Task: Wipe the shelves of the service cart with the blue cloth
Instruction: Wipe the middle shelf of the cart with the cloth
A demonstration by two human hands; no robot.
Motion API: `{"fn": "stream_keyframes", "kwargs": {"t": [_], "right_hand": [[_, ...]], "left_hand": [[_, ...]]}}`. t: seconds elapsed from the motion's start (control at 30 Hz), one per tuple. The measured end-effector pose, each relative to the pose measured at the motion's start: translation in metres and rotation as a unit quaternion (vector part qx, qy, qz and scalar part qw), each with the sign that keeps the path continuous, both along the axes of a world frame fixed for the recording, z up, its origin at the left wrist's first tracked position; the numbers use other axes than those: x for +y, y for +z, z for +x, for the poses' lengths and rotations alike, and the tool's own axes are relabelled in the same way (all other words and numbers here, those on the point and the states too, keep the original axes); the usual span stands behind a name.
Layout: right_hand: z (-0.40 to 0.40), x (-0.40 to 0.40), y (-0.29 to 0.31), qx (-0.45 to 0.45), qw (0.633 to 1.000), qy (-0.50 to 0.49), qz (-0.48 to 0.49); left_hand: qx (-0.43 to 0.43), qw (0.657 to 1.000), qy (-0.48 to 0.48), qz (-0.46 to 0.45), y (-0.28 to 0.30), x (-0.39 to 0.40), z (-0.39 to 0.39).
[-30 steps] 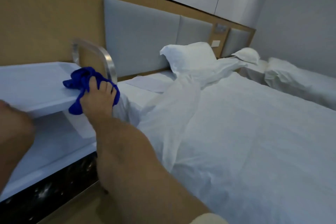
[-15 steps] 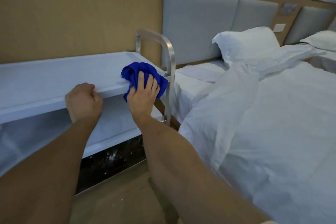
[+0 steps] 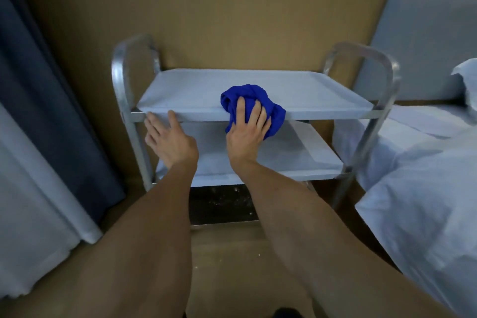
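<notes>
Top shelf (image 3: 309, 93), blue cloth (image 3: 251, 103) under flat-fingered right hand (image 3: 246, 134), left hand (image 3: 169, 137) spread

I'm looking into a hotel bedroom, a bed (image 3: 426, 214) with white sheets on my right, a padded grey headboard (image 3: 423, 44), a dark blue curtain (image 3: 51, 100), a metal service cart (image 3: 382, 100) by the wall

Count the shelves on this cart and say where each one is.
2. The top shelf lies under the blue cloth; the lower shelf sits beneath it. None other shows.
</notes>
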State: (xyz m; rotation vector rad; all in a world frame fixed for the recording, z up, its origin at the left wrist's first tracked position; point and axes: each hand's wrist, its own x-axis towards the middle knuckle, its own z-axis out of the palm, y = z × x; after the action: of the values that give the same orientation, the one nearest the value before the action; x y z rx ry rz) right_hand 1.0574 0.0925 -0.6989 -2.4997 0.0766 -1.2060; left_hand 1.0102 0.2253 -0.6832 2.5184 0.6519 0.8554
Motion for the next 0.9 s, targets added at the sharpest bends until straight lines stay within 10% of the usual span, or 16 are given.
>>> {"fn": "stream_keyframes", "kwargs": {"t": [0.63,0.9], "right_hand": [[-0.019,0.107,-0.063,-0.079,0.976,0.202,-0.030],[0.011,0.130,-0.135,0.319,0.883,0.318,-0.132]], "left_hand": [[0.004,0.972,0.083,-0.221,-0.078,0.067,-0.012],[-0.005,0.987,0.043,-0.156,-0.103,0.086,0.004]]}}
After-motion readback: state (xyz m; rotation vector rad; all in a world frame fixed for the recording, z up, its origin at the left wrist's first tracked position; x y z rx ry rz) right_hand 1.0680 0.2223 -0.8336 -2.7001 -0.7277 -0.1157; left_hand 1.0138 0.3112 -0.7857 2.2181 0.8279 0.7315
